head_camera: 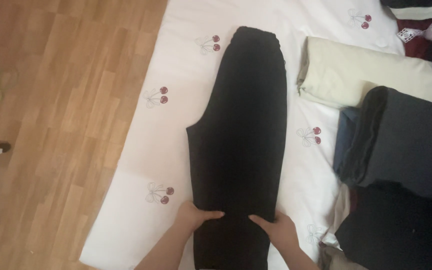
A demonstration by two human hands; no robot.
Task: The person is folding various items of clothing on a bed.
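Observation:
A pair of black trousers (241, 130) lies folded lengthwise on a white sheet (141, 165) printed with small cherries, the narrow end pointing away from me. My left hand (193, 216) rests flat on the trousers' near left edge, thumb pointing inward. My right hand (276, 227) lies flat on the near right part, fingers spread toward the left hand. Neither hand has fabric pinched; both press down on the cloth.
Folded clothes are stacked at the right: a cream piece (361, 70), a dark grey piece (406, 140) over a blue one (345, 137), and a black pile (396, 230). Wooden floor (51, 125) runs along the left of the sheet.

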